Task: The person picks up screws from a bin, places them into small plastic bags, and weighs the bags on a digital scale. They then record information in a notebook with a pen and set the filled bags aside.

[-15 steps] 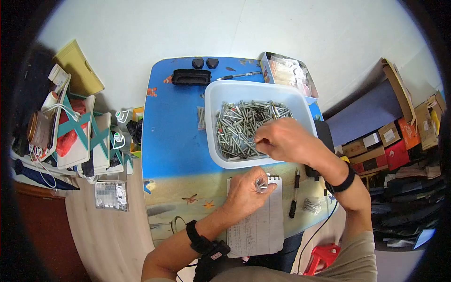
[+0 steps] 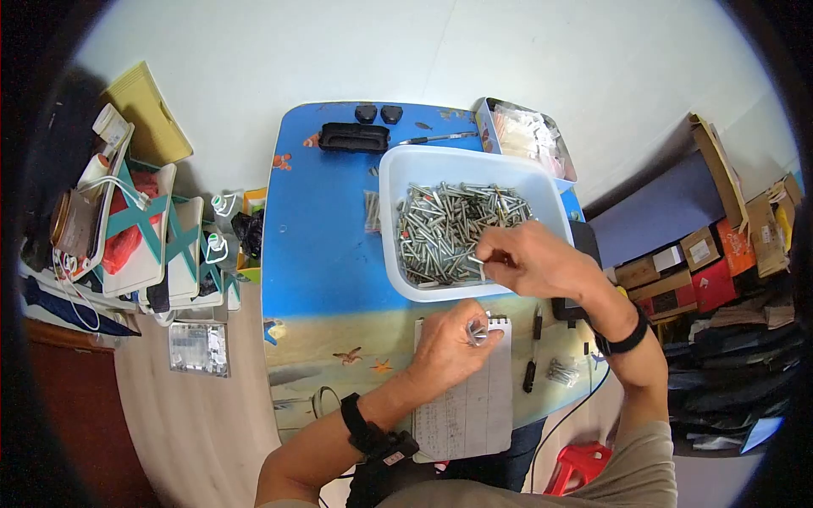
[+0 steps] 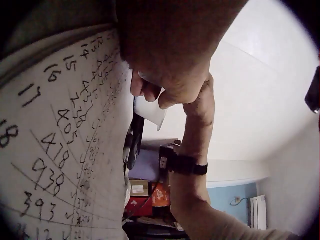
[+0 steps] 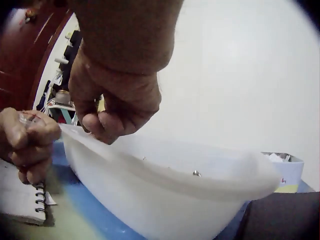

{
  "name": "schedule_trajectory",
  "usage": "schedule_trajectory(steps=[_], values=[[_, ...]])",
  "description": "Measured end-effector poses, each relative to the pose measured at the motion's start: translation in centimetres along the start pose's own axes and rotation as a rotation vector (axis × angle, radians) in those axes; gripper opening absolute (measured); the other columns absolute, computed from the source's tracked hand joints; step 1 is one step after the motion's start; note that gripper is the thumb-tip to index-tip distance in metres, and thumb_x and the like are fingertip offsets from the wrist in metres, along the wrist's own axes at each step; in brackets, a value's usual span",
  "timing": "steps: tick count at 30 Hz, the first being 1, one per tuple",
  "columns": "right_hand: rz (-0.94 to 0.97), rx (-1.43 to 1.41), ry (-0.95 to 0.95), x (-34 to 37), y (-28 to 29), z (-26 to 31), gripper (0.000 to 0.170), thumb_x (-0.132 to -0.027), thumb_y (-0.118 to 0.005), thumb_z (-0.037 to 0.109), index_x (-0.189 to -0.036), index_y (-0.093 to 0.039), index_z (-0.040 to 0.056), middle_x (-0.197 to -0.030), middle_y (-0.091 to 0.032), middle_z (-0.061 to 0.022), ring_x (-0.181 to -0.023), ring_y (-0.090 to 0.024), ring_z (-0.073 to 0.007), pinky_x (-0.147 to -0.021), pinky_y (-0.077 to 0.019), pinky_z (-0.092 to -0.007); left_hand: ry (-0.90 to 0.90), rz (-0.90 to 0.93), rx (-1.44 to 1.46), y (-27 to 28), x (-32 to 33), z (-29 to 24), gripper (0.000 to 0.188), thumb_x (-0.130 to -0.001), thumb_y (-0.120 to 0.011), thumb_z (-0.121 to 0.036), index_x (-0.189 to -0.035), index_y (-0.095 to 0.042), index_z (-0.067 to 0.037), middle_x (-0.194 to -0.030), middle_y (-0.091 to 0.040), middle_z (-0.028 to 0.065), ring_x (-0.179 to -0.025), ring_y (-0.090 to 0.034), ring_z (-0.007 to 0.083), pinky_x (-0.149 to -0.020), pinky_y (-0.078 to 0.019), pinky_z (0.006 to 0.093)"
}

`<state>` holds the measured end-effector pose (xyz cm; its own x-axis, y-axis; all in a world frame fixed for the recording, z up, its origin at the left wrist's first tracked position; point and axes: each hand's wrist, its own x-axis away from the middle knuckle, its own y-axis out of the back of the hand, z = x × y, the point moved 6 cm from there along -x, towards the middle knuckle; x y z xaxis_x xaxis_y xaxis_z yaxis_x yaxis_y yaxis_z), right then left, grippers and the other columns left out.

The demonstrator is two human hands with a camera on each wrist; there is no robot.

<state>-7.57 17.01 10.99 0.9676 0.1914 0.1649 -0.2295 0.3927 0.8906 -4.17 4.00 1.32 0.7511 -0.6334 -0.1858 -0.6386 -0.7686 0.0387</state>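
Observation:
A white plastic tub (image 2: 391, 245) holds a heap of silvery bolts (image 2: 440, 224). Over its near side, my right hand (image 2: 538, 258) has thumb and fingers curled together, pinching a bolt whose pale shank shows at the fingertips. Just in front of the tub, my left hand (image 2: 449, 343) grips a small clear plastic bag (image 2: 477, 332), its mouth facing up; metal glints inside. Below the left hand lies a spiral notepad (image 2: 466, 406) with handwritten numbers, seen close up in the left wrist view. In the right wrist view the right fingers hang near the tub's rim.
On the table (image 2: 330, 237) are a black tray (image 2: 354, 138), a pen (image 2: 439, 137), a box of small bags (image 2: 529, 140), a black pen (image 2: 533, 347) and bagged bolts (image 2: 562, 371). Shelves (image 2: 169, 229) stand left; cartons (image 2: 677, 262) are at right.
My right hand has shifted slightly right and toward the tub's near rim, and a bolt now shows at its fingertips. The left hand still holds the bag, turned a little.

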Motion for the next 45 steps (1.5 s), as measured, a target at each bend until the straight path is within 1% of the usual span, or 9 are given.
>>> schedule_trajectory(steps=[4,12,14,17,20,22,28,40,45], values=[[-0.001,-0.127,0.113,3.1,0.8,2.0,0.012,-0.082,-0.071,0.000,-0.094,-0.066,0.0008,-0.081,-0.067,-0.0129,-0.069,-0.066,-0.0295,-0.061,-0.0490,-0.0367,-0.029,-0.033,-0.014,-0.1,0.0,0.7,0.024,-0.078,-0.080,-0.007,-0.081,-0.056,-0.004,-0.069,-0.059,0.0069,-0.062,-0.053,0.0137,-0.056,-0.0459,0.0325],[-0.006,-0.117,0.243,4.9,0.1,3.8,0.011,-0.083,-0.068,0.002,-0.094,-0.066,0.0036,-0.081,-0.064,-0.0161,-0.075,-0.065,-0.0375,-0.062,-0.0486,-0.0449,0.033,-0.037,0.017,0.1,-0.1,0.4,0.026,-0.077,-0.082,-0.009,-0.082,-0.058,-0.003,-0.072,-0.064,0.0063,-0.062,-0.056,0.0101,-0.057,-0.0469,0.0295],[0.006,-0.075,0.240,5.0,-0.2,3.3,0.012,-0.084,-0.067,0.002,-0.095,-0.064,0.0032,-0.080,-0.063,-0.0162,-0.075,-0.064,-0.0379,-0.061,-0.0474,-0.0461,-0.024,-0.016,-0.056,0.0,-0.1,0.7,0.027,-0.077,-0.080,-0.012,-0.083,-0.056,-0.001,-0.069,-0.062,0.0153,-0.055,-0.060,0.0233,-0.053,-0.0470,0.0360],[-0.058,-0.109,0.222,5.4,-0.1,2.8,0.013,-0.085,-0.067,0.002,-0.096,-0.060,0.0030,-0.079,-0.062,-0.0160,-0.073,-0.063,-0.0392,-0.059,-0.0456,-0.0460,-0.031,0.002,-0.073,0.1,-0.1,0.2,0.026,-0.078,-0.080,-0.011,-0.083,-0.056,-0.001,-0.069,-0.063,0.0150,-0.055,-0.060,0.0227,-0.052,-0.0470,0.0358],[0.012,-0.300,-0.006,5.8,-0.8,1.7,0.015,-0.086,-0.067,0.002,-0.095,-0.055,0.0029,-0.081,-0.061,-0.0162,-0.069,-0.062,-0.0332,-0.057,-0.0452,-0.0421,-0.054,0.003,-0.059,0.2,-0.2,0.2,0.026,-0.078,-0.080,-0.011,-0.082,-0.057,-0.002,-0.069,-0.063,0.0151,-0.056,-0.061,0.0224,-0.053,-0.0474,0.0353],[-0.043,-0.553,-0.122,6.3,-1.3,1.2,0.015,-0.086,-0.068,0.002,-0.094,-0.056,0.0033,-0.081,-0.060,-0.0119,-0.065,-0.060,-0.0212,-0.055,-0.0438,-0.0366,-0.050,-0.007,-0.048,0.2,-0.2,0.1,0.026,-0.078,-0.080,-0.011,-0.082,-0.057,-0.002,-0.070,-0.063,0.0153,-0.057,-0.062,0.0224,-0.053,-0.0478,0.0351],[-0.208,-0.598,0.184,5.8,-1.1,2.7,0.011,-0.085,-0.069,-0.001,-0.093,-0.062,0.0026,-0.091,-0.066,-0.0041,-0.076,-0.056,-0.0068,-0.061,-0.0442,-0.0243,-0.065,-0.029,-0.028,0.2,-0.1,0.2,0.026,-0.079,-0.080,-0.012,-0.082,-0.057,-0.001,-0.071,-0.065,0.0164,-0.059,-0.065,0.0229,-0.054,-0.0489,0.0351],[-0.143,-0.477,0.145,5.9,-3.7,2.0,0.025,-0.079,-0.076,0.002,-0.103,-0.072,0.0086,-0.080,-0.062,-0.0059,-0.062,-0.057,-0.0146,-0.054,-0.0447,-0.0278,-0.063,-0.029,0.009,0.1,-0.2,0.5,0.024,-0.080,-0.078,-0.010,-0.085,-0.058,0.001,-0.071,-0.064,0.0172,-0.061,-0.064,0.0233,-0.057,-0.0486,0.0352],[-0.122,-0.438,0.088,5.7,-2.3,2.5,0.024,-0.077,-0.075,-0.003,-0.100,-0.073,0.0041,-0.085,-0.065,-0.0039,-0.066,-0.054,-0.0081,-0.054,-0.0409,-0.0245,-0.091,-0.053,0.029,0.1,-0.2,0.2,0.025,-0.079,-0.079,-0.011,-0.084,-0.056,0.000,-0.071,-0.063,0.0167,-0.060,-0.063,0.0233,-0.056,-0.0484,0.0356]])
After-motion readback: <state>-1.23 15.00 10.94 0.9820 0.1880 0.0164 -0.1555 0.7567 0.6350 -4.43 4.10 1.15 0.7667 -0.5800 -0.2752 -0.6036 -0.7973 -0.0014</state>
